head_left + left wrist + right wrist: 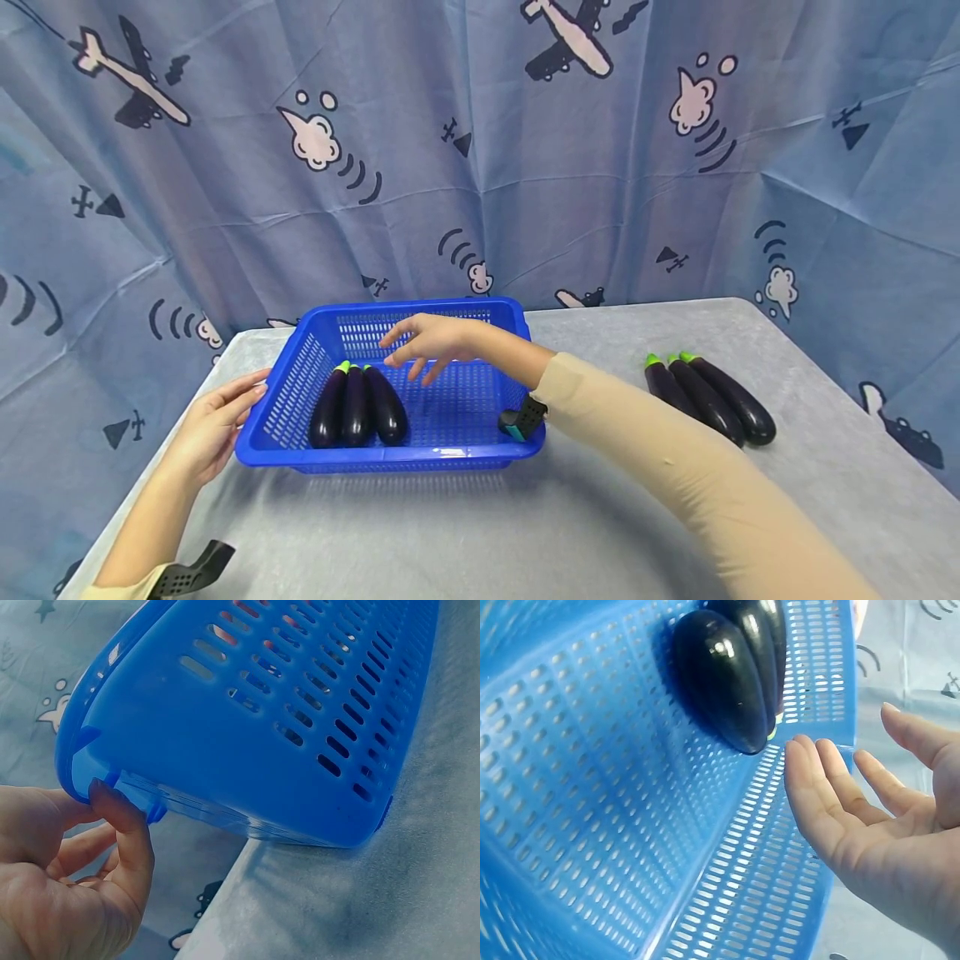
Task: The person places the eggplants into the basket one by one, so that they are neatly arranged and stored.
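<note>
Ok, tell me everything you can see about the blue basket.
The blue basket looks like glossy plastic: rectangular, open-topped, with a broad rim and rows of slots through its walls and floor. It stands open side up on the grey table, a long side toward the person. Three eggplants lie side by side in its left half. The left hand pinches its left rim; the right hand is over it, with no plain contact.

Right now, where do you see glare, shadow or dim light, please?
In the head view, white glare on the near edge of the basket and soft shadow on the table; in the left wrist view, dimmer, bluish light; in the right wrist view, brighter light, with white glints on the eggplants.
</note>
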A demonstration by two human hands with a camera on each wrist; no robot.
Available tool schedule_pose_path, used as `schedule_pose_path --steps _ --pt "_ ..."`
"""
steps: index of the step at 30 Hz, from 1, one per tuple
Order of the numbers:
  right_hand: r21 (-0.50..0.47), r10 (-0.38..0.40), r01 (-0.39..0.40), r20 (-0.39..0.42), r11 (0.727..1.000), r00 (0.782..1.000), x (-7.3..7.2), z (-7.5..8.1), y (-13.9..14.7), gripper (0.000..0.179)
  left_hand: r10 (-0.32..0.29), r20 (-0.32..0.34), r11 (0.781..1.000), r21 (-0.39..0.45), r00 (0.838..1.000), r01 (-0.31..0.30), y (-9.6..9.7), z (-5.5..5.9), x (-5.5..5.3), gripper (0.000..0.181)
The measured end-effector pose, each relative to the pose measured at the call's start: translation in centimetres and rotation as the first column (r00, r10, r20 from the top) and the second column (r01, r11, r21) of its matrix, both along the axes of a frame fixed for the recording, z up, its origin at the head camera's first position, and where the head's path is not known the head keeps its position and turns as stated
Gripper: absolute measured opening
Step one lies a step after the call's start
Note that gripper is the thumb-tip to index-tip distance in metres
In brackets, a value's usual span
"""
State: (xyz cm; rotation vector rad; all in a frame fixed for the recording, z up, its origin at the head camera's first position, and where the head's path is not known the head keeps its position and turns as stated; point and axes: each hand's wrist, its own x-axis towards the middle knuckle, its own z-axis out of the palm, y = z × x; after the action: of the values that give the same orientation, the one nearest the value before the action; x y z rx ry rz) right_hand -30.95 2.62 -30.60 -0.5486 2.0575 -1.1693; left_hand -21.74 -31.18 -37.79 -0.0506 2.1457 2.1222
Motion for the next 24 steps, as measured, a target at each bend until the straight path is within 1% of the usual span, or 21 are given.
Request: schedule_pose_path --steps 6,14,24 --pt "0.007 0.027 -0.026 -0.057 1.0 0.998 0.7 0.9 0.4 0.05 -0.005 -0.005 1.0 0.001 1.0 0.005 -0.1 0.0 0.1 0.028" --pt "0.004 0.055 -0.055 -0.105 0.998 0.993 1.7 2.0 1.3 0.049 -0.003 -0.011 1.0 0.005 1.0 0.003 -0.1 -0.1 0.0 0.029" --pt "-0.034 0.089 -0.095 -0.156 0.995 0.984 2.8 3.1 3.2 0.048 -0.004 -0.006 1.0 0.005 1.0 0.004 0.0 0.0 0.0 0.028"
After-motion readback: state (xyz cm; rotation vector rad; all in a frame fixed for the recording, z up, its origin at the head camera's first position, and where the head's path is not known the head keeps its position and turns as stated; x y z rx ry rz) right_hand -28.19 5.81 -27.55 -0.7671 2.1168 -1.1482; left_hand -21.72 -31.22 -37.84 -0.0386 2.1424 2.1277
